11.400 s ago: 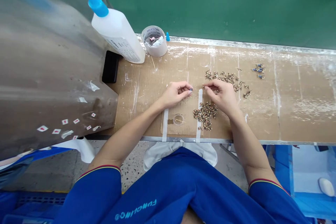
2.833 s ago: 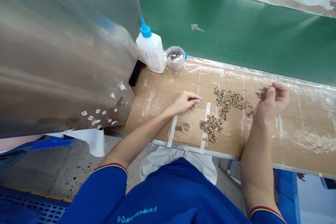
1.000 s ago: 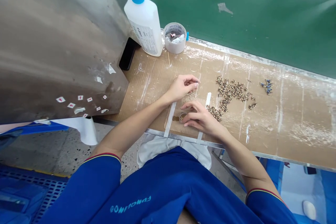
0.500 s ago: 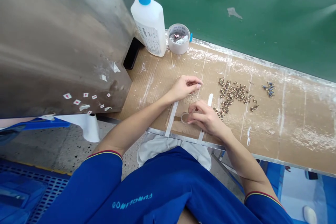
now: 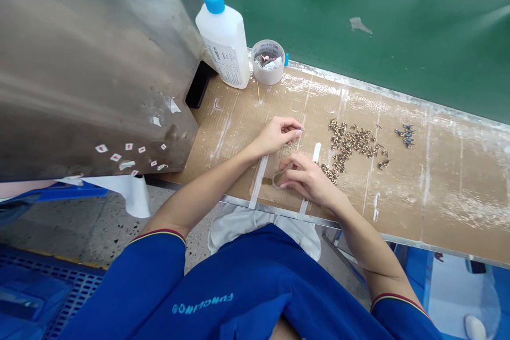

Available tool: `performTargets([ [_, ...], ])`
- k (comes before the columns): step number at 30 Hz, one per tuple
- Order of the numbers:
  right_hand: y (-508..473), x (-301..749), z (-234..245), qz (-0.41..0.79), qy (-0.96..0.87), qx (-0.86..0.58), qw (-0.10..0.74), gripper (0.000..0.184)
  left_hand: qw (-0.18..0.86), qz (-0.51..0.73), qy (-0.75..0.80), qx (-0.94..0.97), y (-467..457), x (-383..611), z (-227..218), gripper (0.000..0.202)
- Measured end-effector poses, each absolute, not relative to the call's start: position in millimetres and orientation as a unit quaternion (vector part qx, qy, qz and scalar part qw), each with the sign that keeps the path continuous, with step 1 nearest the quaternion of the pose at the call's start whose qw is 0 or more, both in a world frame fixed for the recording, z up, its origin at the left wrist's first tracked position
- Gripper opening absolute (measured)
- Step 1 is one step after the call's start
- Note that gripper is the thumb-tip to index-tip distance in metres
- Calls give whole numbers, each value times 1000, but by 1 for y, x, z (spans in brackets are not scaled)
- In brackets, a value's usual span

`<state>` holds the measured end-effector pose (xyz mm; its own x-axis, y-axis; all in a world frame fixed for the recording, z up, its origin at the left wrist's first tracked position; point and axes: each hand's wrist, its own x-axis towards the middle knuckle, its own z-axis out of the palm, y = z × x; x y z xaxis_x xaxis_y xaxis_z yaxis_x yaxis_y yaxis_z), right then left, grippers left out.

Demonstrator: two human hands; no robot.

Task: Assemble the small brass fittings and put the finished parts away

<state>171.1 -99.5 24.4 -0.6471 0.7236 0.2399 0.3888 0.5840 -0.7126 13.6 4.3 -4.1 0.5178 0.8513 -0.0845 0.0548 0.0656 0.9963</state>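
Observation:
My left hand hovers over the cardboard, thumb and forefinger pinched together. A tiny dark piece shows at those fingertips, too small to name. Closer to the front edge, my right hand has its fingers curled and pressed together. Its fingertips meet the rim of a small clear round dish; whatever they may pinch is hidden. Just right of my hands lies a loose heap of small brass-coloured metal parts. Farther right is a smaller group of similar parts with blue on them.
A white bottle with a blue nozzle stands at the back left, beside a tape roll holding scraps. A thin stick and a black phone-like object lie near. A metal panel borders the left; a green surface lies behind.
The view has shifted slightly, so the bench items appear a little to the left. Both hands keep nearly the same pose and place.

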Motion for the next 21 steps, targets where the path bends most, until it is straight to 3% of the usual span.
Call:
performTargets([
  [5, -99, 168, 16, 311, -829, -341, 316, 27, 623, 316, 373, 610, 5, 14, -4, 11],
  [10, -98, 178, 26, 288, -848, -344, 283, 24, 622, 318, 373, 611, 4, 15, -3, 7],
  [15, -98, 177, 28, 377, -831, -321, 254, 23, 636, 317, 371, 599, 4, 14, -3, 6],
  [21, -93, 183, 29, 477, -732, -363, 322, 24, 656, 310, 364, 584, 5, 12, -6, 7],
])
